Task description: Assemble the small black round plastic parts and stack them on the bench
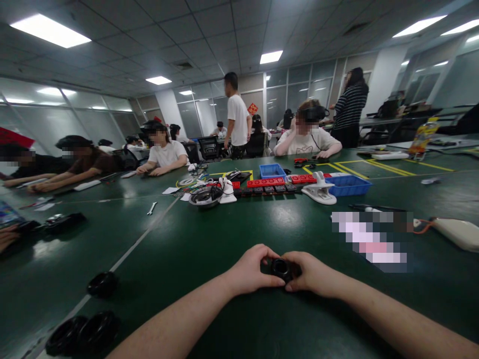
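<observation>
My left hand [256, 269] and my right hand [310, 273] meet over the green table in front of me. Between them they grip a black ring-shaped part [280, 268], with a round dark hole facing up toward me. The thumb and fingers of each hand curl round its sides, so part of its outer wall is hidden. Larger black rings, glossy and thick-walled, lie at the lower left: one single black ring [102, 284] and a touching pair of black rings [82, 333] nearer to me.
Across the table stand red and black power strips [267, 182], a blue tray [346, 185], a white clamp base [321, 189] and a coiled cable [205, 197]. A small wrench [151, 208] lies to the left. On the right is a cream-coloured device [458, 232]. Other people sit around the table.
</observation>
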### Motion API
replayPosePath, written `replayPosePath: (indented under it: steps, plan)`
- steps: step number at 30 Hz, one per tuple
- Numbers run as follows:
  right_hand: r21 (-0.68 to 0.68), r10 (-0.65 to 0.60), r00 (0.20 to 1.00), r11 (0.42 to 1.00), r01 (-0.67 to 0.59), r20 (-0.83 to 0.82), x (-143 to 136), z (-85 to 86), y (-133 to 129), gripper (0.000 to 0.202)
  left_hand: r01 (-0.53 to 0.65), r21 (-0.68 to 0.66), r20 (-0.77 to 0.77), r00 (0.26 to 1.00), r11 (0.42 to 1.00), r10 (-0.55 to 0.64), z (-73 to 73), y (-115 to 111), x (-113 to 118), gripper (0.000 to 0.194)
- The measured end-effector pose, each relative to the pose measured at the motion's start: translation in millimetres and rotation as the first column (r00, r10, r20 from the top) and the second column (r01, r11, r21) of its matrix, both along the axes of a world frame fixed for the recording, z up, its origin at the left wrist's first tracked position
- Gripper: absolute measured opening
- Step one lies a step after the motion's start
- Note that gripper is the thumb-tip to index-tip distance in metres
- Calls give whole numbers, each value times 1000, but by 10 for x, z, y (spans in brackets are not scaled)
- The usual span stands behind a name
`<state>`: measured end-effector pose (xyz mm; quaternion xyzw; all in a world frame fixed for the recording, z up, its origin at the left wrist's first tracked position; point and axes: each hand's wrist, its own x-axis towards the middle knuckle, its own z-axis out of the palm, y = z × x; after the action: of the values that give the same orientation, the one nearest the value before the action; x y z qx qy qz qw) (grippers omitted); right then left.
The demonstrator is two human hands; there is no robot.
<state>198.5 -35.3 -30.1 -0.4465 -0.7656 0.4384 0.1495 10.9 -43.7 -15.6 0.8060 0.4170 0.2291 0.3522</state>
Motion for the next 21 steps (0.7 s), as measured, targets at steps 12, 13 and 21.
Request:
replayPosePath:
  steps: [12,13,21]
  plan:
    - [388,-363,919,878,282,152,-211,-101,-54,25,-361,137,2,931,923,364,-120,-90,198,32]
    - [394,-371,914,874,285,162,-223,-93,-59,23,-371,145,-1,927,917,375,-125,-92,205,32]
    - [245,-117,993,963,115,-8,-88,7,-60,39,-198,83,3,980,977,198,-90,-24,83,37]
